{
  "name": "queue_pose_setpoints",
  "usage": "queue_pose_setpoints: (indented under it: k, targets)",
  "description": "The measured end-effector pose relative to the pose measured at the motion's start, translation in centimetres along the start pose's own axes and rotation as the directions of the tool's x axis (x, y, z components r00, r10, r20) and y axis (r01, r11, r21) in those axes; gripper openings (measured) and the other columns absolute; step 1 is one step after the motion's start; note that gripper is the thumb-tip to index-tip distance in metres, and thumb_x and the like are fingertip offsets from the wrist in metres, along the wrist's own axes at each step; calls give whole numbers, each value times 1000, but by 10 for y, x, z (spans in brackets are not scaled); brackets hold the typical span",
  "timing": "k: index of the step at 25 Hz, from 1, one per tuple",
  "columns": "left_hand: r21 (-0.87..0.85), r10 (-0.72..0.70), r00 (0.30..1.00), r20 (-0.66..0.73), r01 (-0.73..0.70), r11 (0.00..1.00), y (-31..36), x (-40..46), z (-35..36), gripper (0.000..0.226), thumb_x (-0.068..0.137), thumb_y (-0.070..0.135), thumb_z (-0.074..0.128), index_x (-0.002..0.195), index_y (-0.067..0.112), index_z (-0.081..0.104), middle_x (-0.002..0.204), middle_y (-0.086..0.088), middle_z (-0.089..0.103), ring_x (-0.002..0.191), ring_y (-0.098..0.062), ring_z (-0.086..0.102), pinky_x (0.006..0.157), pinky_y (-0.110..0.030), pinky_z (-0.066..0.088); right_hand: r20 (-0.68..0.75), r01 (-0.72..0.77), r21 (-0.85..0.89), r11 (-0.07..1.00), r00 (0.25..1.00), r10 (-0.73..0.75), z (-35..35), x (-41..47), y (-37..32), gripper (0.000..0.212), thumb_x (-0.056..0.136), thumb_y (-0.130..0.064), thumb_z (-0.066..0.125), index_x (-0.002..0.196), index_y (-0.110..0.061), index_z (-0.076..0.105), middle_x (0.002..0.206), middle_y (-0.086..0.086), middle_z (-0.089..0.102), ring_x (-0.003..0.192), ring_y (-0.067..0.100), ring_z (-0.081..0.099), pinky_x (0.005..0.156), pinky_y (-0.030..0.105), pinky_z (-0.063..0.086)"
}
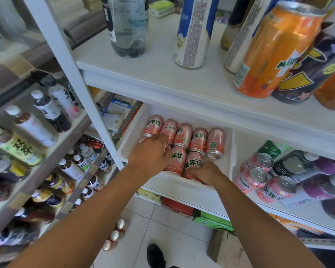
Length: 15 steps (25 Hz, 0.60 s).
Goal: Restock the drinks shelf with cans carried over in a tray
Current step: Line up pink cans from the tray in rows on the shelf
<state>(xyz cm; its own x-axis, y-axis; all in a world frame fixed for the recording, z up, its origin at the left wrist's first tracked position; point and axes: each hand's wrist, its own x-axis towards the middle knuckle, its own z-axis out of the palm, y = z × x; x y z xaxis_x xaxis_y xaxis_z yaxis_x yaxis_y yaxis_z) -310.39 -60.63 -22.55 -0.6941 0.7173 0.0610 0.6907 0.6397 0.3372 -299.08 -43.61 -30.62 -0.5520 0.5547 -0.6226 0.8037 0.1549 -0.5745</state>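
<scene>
A white tray (pixel 228 151) rests on the middle shelf (pixel 306 211) and holds several pink Mirinda cans (pixel 198 138) standing upright in rows. My left hand (pixel 150 153) reaches into the tray's left side, its fingers curled over the top of a can that is mostly hidden beneath it. My right hand (pixel 206 172) grips the bottom of a front-row pink can (pixel 192 164) at the tray's near edge. To the right of the tray, several more pink cans (pixel 259 175) stand on the same shelf.
The upper shelf (pixel 162 74) carries a clear bottle (pixel 128 26), a blue-white can (pixel 193 31) and a tall orange Mirinda can (pixel 271 51). Purple bottles (pixel 325 182) stand at the right. A rack of bottled drinks (pixel 37 132) fills the left. Cans (pixel 114 235) lie on the tiled floor.
</scene>
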Motion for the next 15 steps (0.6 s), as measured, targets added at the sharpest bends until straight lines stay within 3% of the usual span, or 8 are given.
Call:
queue_pose_setpoints:
  k: [2,6,10,13,15]
  targets:
    - [7,-2,1000,-9,2,1000,-2,-1,-2,29,95,36,43,117,21,54,111,-4,62,96,-28,61,74,-37,51,6,12,32,999,1000,-12,-6,-5,-1,36,74,-36,80,101,-21,61,97,1,67,86,17,66,68,27,52]
    - [-10,-19,999,-30,19,1000,-2,-2,-11,33,95,36,44,120,20,55,113,-4,62,97,-28,61,76,-40,53,6,97,125,987,995,-99,-16,-17,-6,29,75,-31,80,98,-22,63,98,-2,69,88,14,67,84,31,55]
    - [1,-30,997,-76,30,1000,0,-6,-24,31,94,34,44,118,18,55,113,-5,62,96,-30,61,74,-39,52,-47,262,118,958,965,-259,-20,-37,-27,15,77,-28,79,84,-25,66,87,-7,71,83,9,67,77,28,55]
    - [2,-62,990,-130,63,998,-9,-16,-38,31,95,35,43,119,18,55,113,-4,63,96,-29,62,75,-40,53,-83,407,113,907,913,-399,-16,-55,-56,20,75,-25,77,87,-27,62,93,-6,72,86,11,68,83,36,56]
    - [-14,-96,983,-158,95,995,-20,-26,-49,31,96,35,44,121,20,54,118,-2,62,99,-27,62,76,-39,53,-89,494,91,865,869,-487,-10,-68,-78,28,74,-25,78,96,-28,60,95,-9,71,84,6,66,75,27,54]
